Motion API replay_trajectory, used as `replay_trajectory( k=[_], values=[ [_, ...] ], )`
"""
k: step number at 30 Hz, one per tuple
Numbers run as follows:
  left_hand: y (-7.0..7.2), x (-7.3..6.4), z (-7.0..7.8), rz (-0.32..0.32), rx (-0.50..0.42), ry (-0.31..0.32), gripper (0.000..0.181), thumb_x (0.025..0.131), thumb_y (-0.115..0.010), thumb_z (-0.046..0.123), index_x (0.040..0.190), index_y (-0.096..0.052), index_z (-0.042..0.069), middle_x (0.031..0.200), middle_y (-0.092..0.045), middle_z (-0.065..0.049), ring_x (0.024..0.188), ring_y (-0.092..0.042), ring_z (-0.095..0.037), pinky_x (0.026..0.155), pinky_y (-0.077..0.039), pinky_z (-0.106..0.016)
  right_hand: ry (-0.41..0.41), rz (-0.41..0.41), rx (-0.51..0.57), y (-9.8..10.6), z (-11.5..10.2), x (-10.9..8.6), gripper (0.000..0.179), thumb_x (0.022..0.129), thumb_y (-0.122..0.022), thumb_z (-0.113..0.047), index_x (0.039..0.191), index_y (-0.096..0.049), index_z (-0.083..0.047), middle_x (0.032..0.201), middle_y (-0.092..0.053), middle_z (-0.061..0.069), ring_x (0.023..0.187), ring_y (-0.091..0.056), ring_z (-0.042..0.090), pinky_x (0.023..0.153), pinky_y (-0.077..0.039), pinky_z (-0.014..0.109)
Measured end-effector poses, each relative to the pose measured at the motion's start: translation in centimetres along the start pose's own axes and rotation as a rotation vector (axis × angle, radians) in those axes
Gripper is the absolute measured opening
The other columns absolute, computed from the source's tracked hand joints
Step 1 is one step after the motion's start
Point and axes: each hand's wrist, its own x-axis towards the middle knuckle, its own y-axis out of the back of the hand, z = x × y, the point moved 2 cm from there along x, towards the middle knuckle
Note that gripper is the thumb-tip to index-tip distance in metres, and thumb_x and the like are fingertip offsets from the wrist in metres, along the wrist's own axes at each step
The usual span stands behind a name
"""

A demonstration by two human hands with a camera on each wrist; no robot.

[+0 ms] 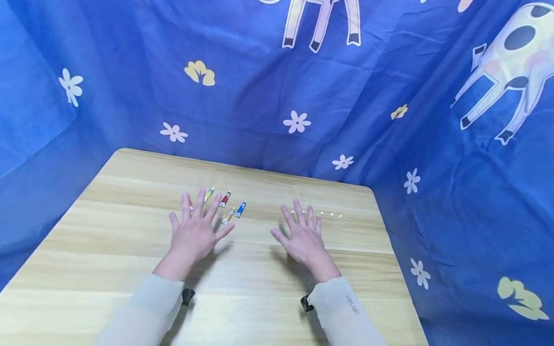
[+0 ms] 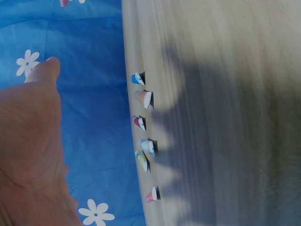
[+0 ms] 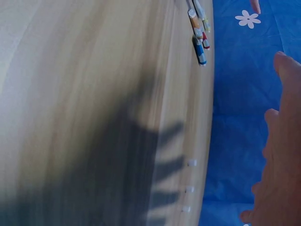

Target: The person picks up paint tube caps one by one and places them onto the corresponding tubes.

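My left hand (image 1: pixel 195 235) hovers with fingers spread over the left part of the table, holding nothing. Just beyond its fingers lie small paint tubes: a yellow one (image 1: pixel 209 193), a red one (image 1: pixel 225 198), a blue one (image 1: pixel 240 209) and an ochre one (image 1: pixel 228 216). An orange-red tube (image 2: pixel 152 195) is partly covered by the fingers in the head view, and a pale blue tube (image 2: pixel 147 147) is hidden there. Also spread and holding nothing, my right hand (image 1: pixel 303 240) is above the table near a row of small white pieces (image 1: pixel 332 214), some partly behind its fingers.
The pale wood-grain table (image 1: pixel 242 298) has rounded far corners. A blue cloth (image 1: pixel 251 105) printed with flowers and cows hangs behind it and along the sides. Both hands cast shadows on the tabletop.
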Motion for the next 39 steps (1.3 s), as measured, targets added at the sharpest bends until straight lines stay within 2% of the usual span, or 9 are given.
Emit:
replay_trajectory(
  k=[8,16,20,25,31,35,39],
  values=[
    [-0.4,0.5,-0.8,-0.001,0.017,0.003,0.097,0.099,-0.032,0.089,0.175,-0.003,0.035,0.181,0.022,-0.006,0.164,0.021,-0.055,0.115,0.002,-0.094,-0.010,-0.002,-0.003,-0.3,0.5,0.1,0.080,0.104,-0.033,-0.082,0.172,-0.011,-0.046,0.184,0.011,-0.007,0.170,0.010,0.044,0.134,-0.003,0.073],
    [-0.4,0.1,-2.6,0.049,-0.012,0.014,0.093,0.102,-0.038,0.084,0.175,-0.009,0.034,0.183,0.013,-0.011,0.164,0.011,-0.060,0.113,-0.004,-0.096,0.045,0.068,0.086,-0.8,1.4,0.0,0.078,0.106,-0.048,-0.072,0.172,-0.017,-0.045,0.185,-0.001,-0.005,0.171,0.000,0.041,0.136,-0.006,0.069],
    [-0.5,0.1,-3.7,0.095,-0.019,0.015,0.091,0.104,-0.042,0.079,0.174,-0.020,0.026,0.182,-0.006,-0.021,0.163,-0.005,-0.064,0.114,-0.013,-0.095,0.084,0.132,0.122,-0.7,2.2,-0.1,0.081,0.104,-0.058,-0.065,0.173,-0.022,-0.039,0.184,-0.014,0.004,0.169,-0.013,0.045,0.133,-0.015,0.072],
    [-0.5,0.6,-5.1,0.177,-0.057,0.036,0.088,0.106,-0.048,0.072,0.169,-0.033,0.013,0.171,-0.032,-0.030,0.152,-0.032,-0.063,0.109,-0.032,-0.088,0.102,0.202,0.171,0.0,3.3,0.0,0.082,0.103,-0.065,-0.058,0.172,-0.026,-0.037,0.179,-0.026,0.010,0.166,-0.024,0.042,0.132,-0.022,0.072],
    [-0.7,1.3,-6.4,0.177,-0.148,0.082,0.082,0.106,-0.060,0.056,0.166,-0.035,0.005,0.165,-0.037,-0.035,0.143,-0.040,-0.063,0.103,-0.040,-0.081,0.095,0.253,0.235,0.7,4.8,0.0,0.080,0.103,-0.069,-0.050,0.171,-0.030,-0.036,0.178,-0.029,0.008,0.164,-0.030,0.040,0.131,-0.024,0.071],
    [-0.8,1.6,-7.2,0.166,-0.199,0.122,0.077,0.106,-0.063,0.044,0.160,-0.037,-0.005,0.156,-0.042,-0.042,0.136,-0.045,-0.064,0.103,-0.041,-0.080,0.078,0.273,0.300,0.7,6.0,0.1,0.077,0.104,-0.071,-0.043,0.170,-0.033,-0.035,0.175,-0.032,0.008,0.159,-0.037,0.042,0.127,-0.032,0.071],
    [-0.9,2.1,-8.1,0.175,-0.257,0.150,0.072,0.106,-0.064,0.034,0.154,-0.039,-0.012,0.143,-0.051,-0.043,0.127,-0.052,-0.061,0.105,-0.044,-0.077,0.058,0.288,0.364,0.5,7.6,0.2,0.074,0.105,-0.072,-0.036,0.169,-0.036,-0.030,0.172,-0.034,0.010,0.153,-0.044,0.044,0.121,-0.038,0.072]
  ],
)
